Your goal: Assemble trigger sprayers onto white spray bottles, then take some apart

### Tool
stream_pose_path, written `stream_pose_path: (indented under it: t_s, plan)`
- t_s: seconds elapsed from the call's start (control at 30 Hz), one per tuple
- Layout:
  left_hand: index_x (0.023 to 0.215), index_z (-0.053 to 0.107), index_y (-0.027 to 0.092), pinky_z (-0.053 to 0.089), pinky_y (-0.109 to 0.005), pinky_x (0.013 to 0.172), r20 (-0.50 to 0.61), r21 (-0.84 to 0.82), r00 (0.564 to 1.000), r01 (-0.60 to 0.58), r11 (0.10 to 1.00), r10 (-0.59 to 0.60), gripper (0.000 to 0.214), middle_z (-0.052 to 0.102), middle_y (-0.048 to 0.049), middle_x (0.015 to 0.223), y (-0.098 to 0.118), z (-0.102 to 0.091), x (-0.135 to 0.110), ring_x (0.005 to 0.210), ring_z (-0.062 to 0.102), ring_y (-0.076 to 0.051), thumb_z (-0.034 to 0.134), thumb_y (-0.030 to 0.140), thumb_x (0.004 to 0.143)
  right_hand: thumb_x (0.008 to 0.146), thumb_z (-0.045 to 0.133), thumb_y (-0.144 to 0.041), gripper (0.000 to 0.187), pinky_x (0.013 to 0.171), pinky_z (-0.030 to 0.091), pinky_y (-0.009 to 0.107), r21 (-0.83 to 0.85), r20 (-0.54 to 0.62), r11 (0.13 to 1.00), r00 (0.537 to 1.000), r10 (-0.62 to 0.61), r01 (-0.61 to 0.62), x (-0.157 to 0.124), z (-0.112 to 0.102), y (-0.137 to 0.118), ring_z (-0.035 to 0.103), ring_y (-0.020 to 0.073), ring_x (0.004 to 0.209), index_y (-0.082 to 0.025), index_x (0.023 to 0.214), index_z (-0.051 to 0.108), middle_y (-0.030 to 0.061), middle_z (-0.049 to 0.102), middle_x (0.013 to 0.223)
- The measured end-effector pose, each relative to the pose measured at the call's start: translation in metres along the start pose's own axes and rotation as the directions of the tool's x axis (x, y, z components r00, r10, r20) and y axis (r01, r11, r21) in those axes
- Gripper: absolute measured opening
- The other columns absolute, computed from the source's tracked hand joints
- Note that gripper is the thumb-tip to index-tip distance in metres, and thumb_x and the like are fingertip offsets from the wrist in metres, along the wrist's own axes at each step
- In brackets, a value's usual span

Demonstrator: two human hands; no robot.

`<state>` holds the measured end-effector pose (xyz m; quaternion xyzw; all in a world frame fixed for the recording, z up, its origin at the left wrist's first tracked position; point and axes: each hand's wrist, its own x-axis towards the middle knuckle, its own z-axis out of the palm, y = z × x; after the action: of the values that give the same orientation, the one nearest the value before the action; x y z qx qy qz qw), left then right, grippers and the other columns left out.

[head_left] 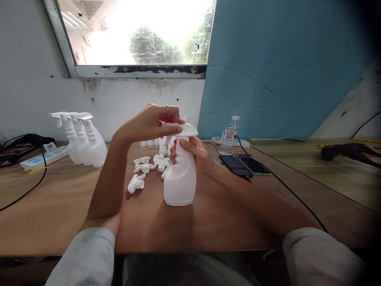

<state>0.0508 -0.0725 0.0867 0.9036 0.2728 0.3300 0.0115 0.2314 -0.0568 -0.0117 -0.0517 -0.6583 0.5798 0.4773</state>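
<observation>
Honestly, bottle (180, 188) near table's front edge (166, 249) looked light, squeezy. Right grip (201, 155) circled its neck (180, 157), seemingly best; left grip (156, 121) pinched sprayer (189, 130).

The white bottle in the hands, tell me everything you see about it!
The spray bottle is white and looks like smooth plastic, with a rounded body, a curved crease and a narrower neck. A white spray head sits on top; whether it is tight can't be seen. The bottle is upright, its base seemingly on the brown table. The left hand grips the spray head, and the right hand wraps the neck.
</observation>
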Motion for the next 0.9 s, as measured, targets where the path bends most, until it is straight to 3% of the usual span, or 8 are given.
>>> stream_pose_path:
  t_s: [0.17, 0.33, 0.5, 0.57, 0.73, 0.83, 0.9]
  plan:
    - [0.107, 0.071, 0.02, 0.054, -0.024, 0.073, 0.036, 0.072, 0.999, -0.039, 0.997, 0.037, 0.03, 0.074, -0.0049, 0.107, -0.001, -0.006, -0.001, 0.087, 0.068, -0.014, 0.057, 0.04, 0.09, 0.081, 0.072, -0.04, 0.034, 0.054, 0.047, 0.026, -0.129, 0.058, 0.986, 0.991, 0.117, -0.109, 0.001, -0.01, -0.007, 0.058, 0.0139, 0.059, -0.016, 0.101, 0.057, 0.0028, 0.064, 0.07]
    - [0.101, 0.074, 0.021, 0.053, -0.023, 0.065, -0.018, 0.085, 0.997, -0.072, 0.994, 0.074, 0.027, 0.075, -0.0046, 0.101, 0.006, -0.007, -0.003, 0.082, 0.067, -0.013, 0.055, 0.038, 0.091, 0.079, 0.075, -0.029, 0.036, 0.062, 0.048, 0.024, -0.142, 0.171, 0.953, 0.942, 0.29, -0.268, 0.003, -0.013, -0.014, 0.058, 0.012, 0.068, -0.018, 0.11, 0.061, 0.0016, 0.064, 0.078]
    - [0.097, 0.074, 0.023, 0.052, -0.024, 0.064, -0.158, 0.184, 0.983, -0.064, 0.981, 0.094, 0.022, 0.074, -0.0012, 0.092, 0.009, -0.011, -0.008, 0.078, 0.067, -0.012, 0.057, 0.035, 0.091, 0.082, 0.073, -0.029, 0.021, 0.07, 0.048, 0.025, -0.144, 0.144, 0.965, 0.96, 0.239, -0.219, 0.002, -0.009, -0.015, 0.058, 0.0109, 0.07, -0.017, 0.093, 0.06, 0.001, 0.062, 0.078]
    - [0.096, 0.074, 0.023, 0.053, -0.025, 0.065, -0.232, 0.202, 0.97, -0.024, 0.979, 0.072, 0.022, 0.074, -0.0017, 0.091, 0.007, -0.014, -0.01, 0.079, 0.068, -0.013, 0.059, 0.036, 0.09, 0.083, 0.072, -0.031, 0.024, 0.07, 0.048, 0.026, -0.171, 0.13, 0.96, 0.961, 0.245, -0.221, 0.002, -0.008, -0.015, 0.059, 0.0118, 0.071, -0.017, 0.097, 0.06, 0.0019, 0.064, 0.078]
    - [0.095, 0.071, 0.023, 0.052, -0.026, 0.061, -0.395, 0.106, 0.918, 0.065, 0.992, -0.018, 0.024, 0.073, -0.0012, 0.088, 0.0, -0.023, -0.018, 0.074, 0.067, -0.013, 0.058, 0.044, 0.091, 0.083, 0.071, -0.035, 0.024, 0.069, 0.049, 0.027, -0.196, 0.08, 0.948, 0.959, 0.27, -0.251, 0.001, -0.006, -0.016, 0.063, 0.014, 0.072, -0.016, 0.091, 0.059, 0.0043, 0.068, 0.077]
    - [0.096, 0.071, 0.022, 0.051, -0.024, 0.058, -0.338, 0.065, 0.941, 0.058, 0.996, -0.033, 0.029, 0.073, -0.0026, 0.085, -0.003, -0.023, -0.017, 0.068, 0.065, -0.011, 0.056, 0.046, 0.092, 0.082, 0.073, -0.033, 0.029, 0.075, 0.052, 0.03, -0.187, 0.07, 0.95, 0.962, 0.265, -0.249, 0.0, -0.004, -0.017, 0.068, 0.0165, 0.079, -0.017, 0.102, 0.061, 0.0052, 0.07, 0.089]
    - [0.1, 0.072, 0.022, 0.052, -0.023, 0.062, -0.167, 0.109, 0.986, 0.047, 0.993, -0.028, 0.031, 0.073, -0.0026, 0.083, -0.002, -0.02, -0.014, 0.069, 0.066, -0.011, 0.057, 0.047, 0.09, 0.081, 0.074, -0.034, 0.035, 0.076, 0.053, 0.031, -0.205, 0.086, 0.945, 0.957, 0.277, -0.255, 0.0, -0.003, -0.017, 0.07, 0.0186, 0.083, -0.017, 0.109, 0.062, 0.0075, 0.069, 0.102]
